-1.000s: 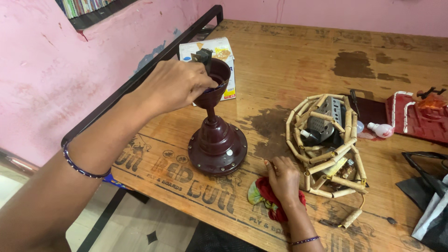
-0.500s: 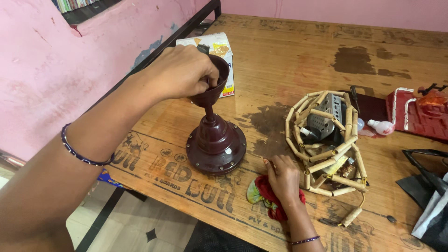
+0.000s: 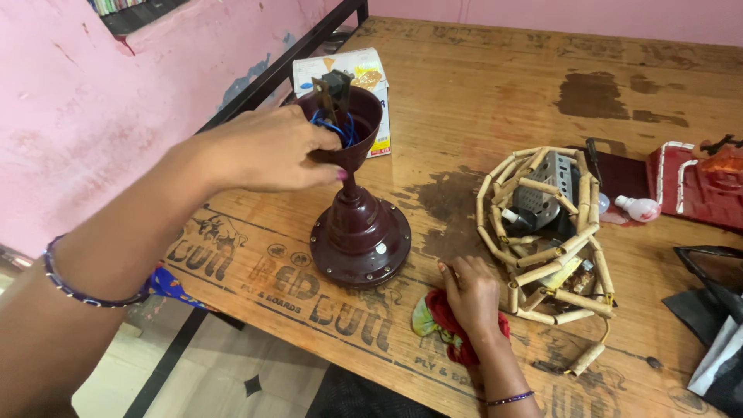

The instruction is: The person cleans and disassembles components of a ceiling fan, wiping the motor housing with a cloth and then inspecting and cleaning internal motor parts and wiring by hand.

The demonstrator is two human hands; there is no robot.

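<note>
Since the earlier frame, the left hand [image 3: 263, 151] has slid off the top of the maroon cup [image 3: 348, 128], exposing blue wires [image 3: 333, 128] and a dark bracket [image 3: 334, 87] inside; its fingers now grasp the cup's near wall. Below the cup, a slim stem joins a domed maroon base [image 3: 360, 240] standing on the wooden table [image 3: 480, 85]. The right hand [image 3: 472, 298], near the base, presses flat on a red cloth [image 3: 457, 329]. Just right of that hand lies a ring of cardboard tubes [image 3: 542, 232] around a grey metal part [image 3: 546, 186]. Beyond the left hand sits a white-and-yellow carton [image 3: 364, 70], label upward. Far right: a small bulb [image 3: 638, 207].
</note>
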